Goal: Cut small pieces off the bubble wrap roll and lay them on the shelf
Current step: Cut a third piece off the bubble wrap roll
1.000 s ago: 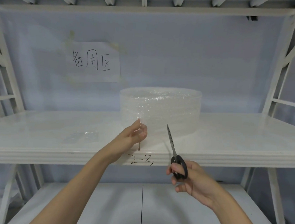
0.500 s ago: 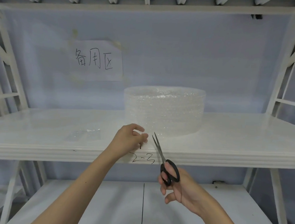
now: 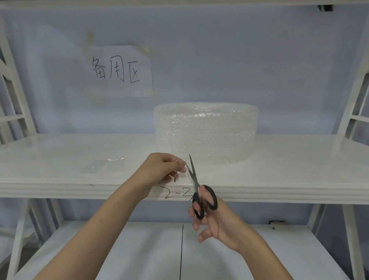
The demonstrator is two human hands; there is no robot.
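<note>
Presently, all positions below are given relative to the bubble wrap roll.
Bubble wrap roll (image 3: pixel 205 134): stands on end on the white shelf (image 3: pixel 294 165), near the shelf's middle, close to the back wall.
Loose end of wrap: a clear flap runs from the roll's lower front toward the shelf's front edge; its outline is hard to make out.
Left hand (image 3: pixel 163 170): in front of the roll and slightly left, over the shelf's front edge; thumb and fingertips pinched together on the clear flap.
Scissors (image 3: pixel 198 187): in front of the roll, below its left half; blades slightly parted, tips pointing up toward the roll, just beside the left hand's fingertips. Handles are black.
Right hand (image 3: pixel 214 221): below and in front of the roll, under the shelf's edge; fingers and thumb through the scissor handles, gripping them.
Cut piece (image 3: pixel 106 165): a small clear piece lies flat on the shelf, well left of the roll.
Shelf marking (image 3: pixel 175 194): handwritten "2-3" on the front edge, below the roll.
Paper sign (image 3: pixel 119 71): taped to the wall, above and left of the roll, with handwritten characters.
Lower shelf (image 3: pixel 132 254): white, beneath the roll's level.
</note>
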